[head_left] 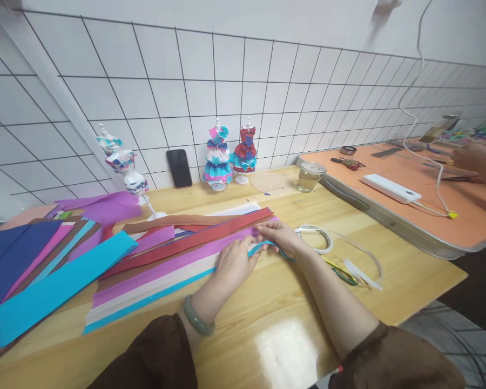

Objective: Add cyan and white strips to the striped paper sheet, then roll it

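Note:
A narrow blue strip curves up from the table between my two hands. My left hand rests over the layered strips, its fingers closed on the blue strip. Close beside it, my right hand pinches with thumb and forefinger, and the loose end of the blue strip passes below its palm. The exact grip at the fingertips is partly hidden. Under and left of my hands lie long flat strips: a red strip, a purple strip, a white strip and a blue-edged one.
Fabric-like sheets and a wide blue band spread at left. Decorated mini dress forms and a phone stand by the tiled wall. At right are a tape roll, yellow-green snips, a glass jar and another person's hand.

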Demonstrator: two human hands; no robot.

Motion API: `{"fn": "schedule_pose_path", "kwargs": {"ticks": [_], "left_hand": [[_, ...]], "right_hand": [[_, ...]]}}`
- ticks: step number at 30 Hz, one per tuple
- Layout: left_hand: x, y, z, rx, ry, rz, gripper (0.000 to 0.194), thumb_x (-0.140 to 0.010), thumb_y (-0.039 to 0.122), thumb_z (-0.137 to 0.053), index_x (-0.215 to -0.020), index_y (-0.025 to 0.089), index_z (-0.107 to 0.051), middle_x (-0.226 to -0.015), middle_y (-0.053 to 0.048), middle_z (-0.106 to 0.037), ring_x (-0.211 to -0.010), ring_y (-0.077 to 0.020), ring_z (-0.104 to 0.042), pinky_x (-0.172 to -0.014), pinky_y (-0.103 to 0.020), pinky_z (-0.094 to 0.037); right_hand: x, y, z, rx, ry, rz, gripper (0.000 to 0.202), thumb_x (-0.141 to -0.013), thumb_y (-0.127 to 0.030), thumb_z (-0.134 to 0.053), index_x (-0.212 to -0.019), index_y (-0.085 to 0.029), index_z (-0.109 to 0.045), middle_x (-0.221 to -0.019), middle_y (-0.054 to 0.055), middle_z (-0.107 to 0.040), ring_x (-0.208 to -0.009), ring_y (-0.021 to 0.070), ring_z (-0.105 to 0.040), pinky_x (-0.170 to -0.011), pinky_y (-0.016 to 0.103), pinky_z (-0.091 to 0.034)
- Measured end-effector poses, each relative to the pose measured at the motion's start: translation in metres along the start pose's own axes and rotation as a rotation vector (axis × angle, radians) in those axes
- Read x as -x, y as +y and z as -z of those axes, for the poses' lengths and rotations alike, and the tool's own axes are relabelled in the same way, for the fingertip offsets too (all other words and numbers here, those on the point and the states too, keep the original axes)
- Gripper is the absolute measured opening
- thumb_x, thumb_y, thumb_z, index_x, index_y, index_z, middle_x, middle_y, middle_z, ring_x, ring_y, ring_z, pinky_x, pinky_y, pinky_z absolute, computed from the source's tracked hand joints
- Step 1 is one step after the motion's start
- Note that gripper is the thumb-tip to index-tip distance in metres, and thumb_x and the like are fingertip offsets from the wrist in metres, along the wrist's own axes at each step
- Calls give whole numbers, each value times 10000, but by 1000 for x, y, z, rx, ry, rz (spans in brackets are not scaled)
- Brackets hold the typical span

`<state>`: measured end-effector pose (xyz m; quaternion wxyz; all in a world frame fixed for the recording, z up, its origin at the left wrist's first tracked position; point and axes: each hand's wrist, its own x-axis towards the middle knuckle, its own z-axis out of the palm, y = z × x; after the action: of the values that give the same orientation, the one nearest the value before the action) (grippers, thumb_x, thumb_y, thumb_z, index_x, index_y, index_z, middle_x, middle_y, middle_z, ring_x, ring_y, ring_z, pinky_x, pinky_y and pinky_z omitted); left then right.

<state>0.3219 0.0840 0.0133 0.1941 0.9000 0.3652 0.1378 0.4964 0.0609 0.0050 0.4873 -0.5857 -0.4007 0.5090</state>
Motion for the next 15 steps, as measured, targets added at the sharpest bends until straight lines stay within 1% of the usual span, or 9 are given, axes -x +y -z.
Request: {"fn": "schedule_pose_path", "kwargs": {"ticks": [4, 7, 9, 12, 15], "left_hand": [[0, 3, 0, -43, -13, 15, 302, -823, 359, -477, -1097, 234, -481, -927, -62, -620, -872, -223, -583, -726, -301, -413], [0, 4, 0, -45, -16, 27, 288, -826, 347, -471, -1084, 220, -475, -918, -66, -620, -871, -222, -585, -724, -302, -417], [0, 4, -2, -46, -11, 30, 281, -824, 343, -474, -1074, 214, -473, -930, -75, -616, -881, -225, -583, -733, -309, -417], [1, 3, -5, -62, 9, 25, 279, -822, 345, -478, -1066, 210, -465, -961, -86, -609, -901, -237, -580, -739, -320, -420], [1, 2, -7, -70, 31, 17, 297, -822, 350, -478, -1081, 208, -446, -976, -94, -604, -924, -250, -574, -747, -331, -422]], "right_hand": [[1, -6, 9, -32, 84, 28, 304, -717, -430, -610, -840, -154, -574, -674, 5, -594, -385, 30, -443, -275, 135, -256], [8, -15, 17, -20, 111, 40, 294, -688, -386, -651, -854, -151, -589, -664, 0, -585, -403, 29, -434, -298, 135, -276], [15, -21, 22, 21, 101, 39, 320, -666, -348, -683, -903, -149, -600, -630, -12, -573, -429, 36, -452, -333, 133, -315], [25, -31, 30, 220, 43, -13, 369, -662, -329, -692, -970, -145, -603, -615, -9, -581, -474, 60, -498, -408, 159, -394], [29, -40, 39, 488, 27, -48, 315, -661, -292, -681, -931, -136, -632, -673, 25, -621, -514, 89, -535, -473, 208, -443]]}}
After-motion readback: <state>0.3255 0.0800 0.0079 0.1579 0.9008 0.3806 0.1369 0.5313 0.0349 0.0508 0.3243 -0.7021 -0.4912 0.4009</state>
